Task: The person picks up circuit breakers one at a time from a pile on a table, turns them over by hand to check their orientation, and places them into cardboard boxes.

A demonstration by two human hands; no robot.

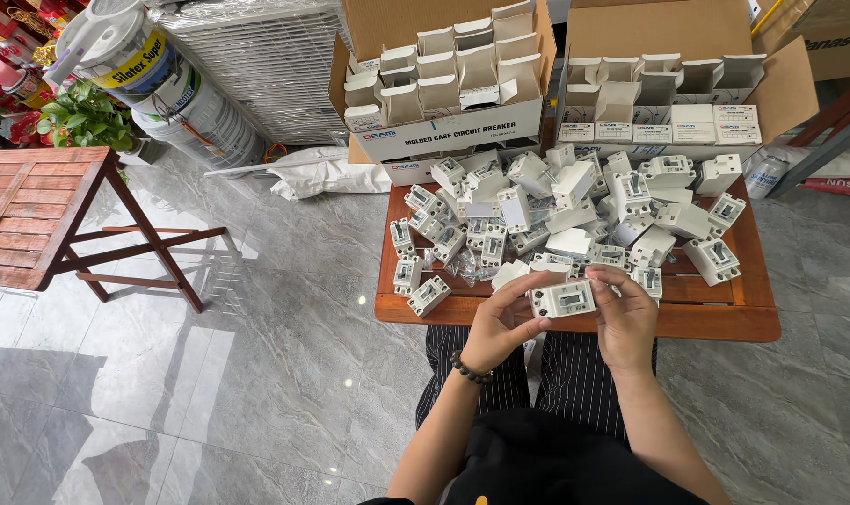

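**Ana:** Head view shows one white breaker (562, 299) held between both hands, just above the near edge of the wooden desk (724, 323). Which hand has the better grip?

**Ben:** Both share it. The left hand (500, 323) pinches the breaker's left end, thumb below and fingers curled over the top; the right hand (623, 313) closes around the right end, fingers bent over it. Neither hand is spread.

**Ana:** And how does the unit lie?

**Ben:** Its long axis runs left to right, nearly level, with the front face and small window turned up toward the camera. It sits between the two palms, so neither hand has to reach: both forearms come up from the lap, elbows low, wrists bent inward. A dark bead bracelet (470, 368) circles the left wrist.

**Ana:** Is it touching the pile?

**Ben:** It seems clear of it, though the near edge of the heap of breakers (574, 210) sits right behind the fingers, so contact there is hard to rule out. Past the heap stand two open cartons of small white boxes, the left carton (443, 136) and the right carton (771, 93).
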